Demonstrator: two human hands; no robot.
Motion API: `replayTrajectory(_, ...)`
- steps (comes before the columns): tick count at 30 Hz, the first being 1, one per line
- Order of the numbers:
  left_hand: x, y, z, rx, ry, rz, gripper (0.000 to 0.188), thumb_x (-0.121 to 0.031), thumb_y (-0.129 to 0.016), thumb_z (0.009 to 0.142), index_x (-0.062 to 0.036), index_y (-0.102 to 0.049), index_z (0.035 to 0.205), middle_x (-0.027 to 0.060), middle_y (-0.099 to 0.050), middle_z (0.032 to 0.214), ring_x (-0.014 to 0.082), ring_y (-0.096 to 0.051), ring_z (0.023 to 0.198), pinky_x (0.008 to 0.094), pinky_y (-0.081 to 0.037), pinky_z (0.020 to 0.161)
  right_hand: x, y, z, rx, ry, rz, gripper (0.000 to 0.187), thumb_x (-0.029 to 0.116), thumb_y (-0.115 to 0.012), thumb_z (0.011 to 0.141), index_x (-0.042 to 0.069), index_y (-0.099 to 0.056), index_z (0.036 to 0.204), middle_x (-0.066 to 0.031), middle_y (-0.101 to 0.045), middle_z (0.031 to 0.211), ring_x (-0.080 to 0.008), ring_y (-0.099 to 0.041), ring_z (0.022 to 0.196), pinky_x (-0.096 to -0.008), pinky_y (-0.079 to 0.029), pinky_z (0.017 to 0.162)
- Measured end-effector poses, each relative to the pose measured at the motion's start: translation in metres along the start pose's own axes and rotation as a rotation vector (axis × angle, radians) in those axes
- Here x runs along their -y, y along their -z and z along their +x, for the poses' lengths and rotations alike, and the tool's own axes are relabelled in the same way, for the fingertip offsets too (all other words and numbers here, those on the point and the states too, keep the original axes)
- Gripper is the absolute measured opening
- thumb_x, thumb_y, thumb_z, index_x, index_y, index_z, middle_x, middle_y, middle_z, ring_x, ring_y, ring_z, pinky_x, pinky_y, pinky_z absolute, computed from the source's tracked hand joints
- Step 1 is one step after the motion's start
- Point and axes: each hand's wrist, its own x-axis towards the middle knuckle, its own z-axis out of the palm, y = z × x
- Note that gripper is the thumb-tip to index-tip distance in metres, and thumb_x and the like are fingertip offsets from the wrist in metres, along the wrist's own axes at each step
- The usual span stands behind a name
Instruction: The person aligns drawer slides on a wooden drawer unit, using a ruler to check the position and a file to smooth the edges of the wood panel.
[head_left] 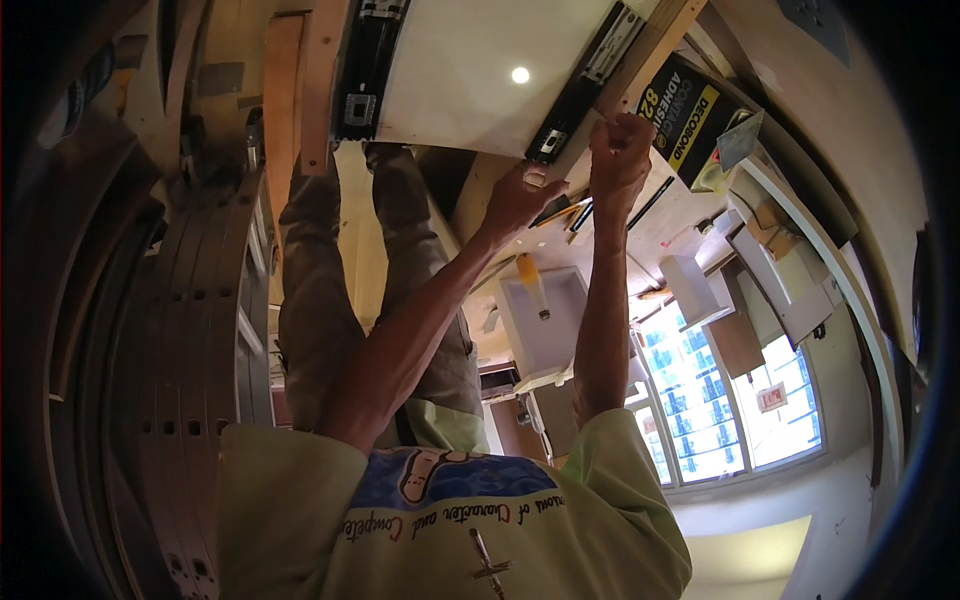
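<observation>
A pale panel reaches in from the top, with a black drawer slide along its right side and a second black slide along its left. My left hand is closed at the near end of the right slide, fingers curled against it and thumb sticking out to the right. Just beside it, my right hand is pinched at a wooden strip that runs along the same slide. Whatever lies between its fingertips is too small to make out.
Pencils and a yellow-handled screwdriver lie right of my left forearm. A black and yellow box stands beyond my right hand. Brown metal lengths stand at the left; a louvred window is at the right.
</observation>
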Motion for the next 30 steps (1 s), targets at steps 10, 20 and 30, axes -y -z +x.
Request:
replayTrajectory(10, -0.006, -0.003, -0.004, -0.066, -0.054, 0.039, 0.053, -0.039, -0.081, 0.08, 0.0003, -0.068, 0.112, 0.0172, -0.074, 0.092, 0.0249, -0.073, 0.089, 0.0356, -0.056, 0.077, -0.015, -0.023, -0.007, -0.176, 0.043, -0.072, 0.043, 0.025, -0.075, 0.086, 0.0, -0.052, 0.112, -0.0085, -0.061, 0.085, -0.0178, -0.06, 0.079, -0.0336, -0.05, 0.069)
replayTrajectory(20, -0.01, -0.004, -0.017, -0.091, -0.079, 0.055, 0.059, -0.036, -0.078, 0.084, 0.0008, -0.059, 0.127, 0.0236, -0.064, 0.122, 0.0313, -0.066, 0.111, 0.0404, -0.052, 0.092, -0.005, -0.028, 0.0, -0.104, -0.09, -0.101, 0.028, 0.025, -0.065, 0.088, 0.0, -0.053, 0.096, -0.0186, -0.055, 0.088, -0.0403, -0.053, 0.085, -0.0486, -0.042, 0.081)
replayTrajectory(30, -0.016, -0.027, -0.046, -0.177, -0.464, 0.411, 0.06, -0.008, -0.064, 0.081, -0.001, -0.05, 0.138, 0.0235, -0.055, 0.127, 0.0388, -0.054, 0.118, 0.0466, -0.045, 0.102, -0.017, -0.028, 0.001, -0.11, 0.033, -0.192, 0.036, 0.028, -0.064, 0.088, -0.003, -0.053, 0.1, -0.0236, -0.056, 0.096, -0.0421, -0.053, 0.095, -0.0501, -0.042, 0.086)
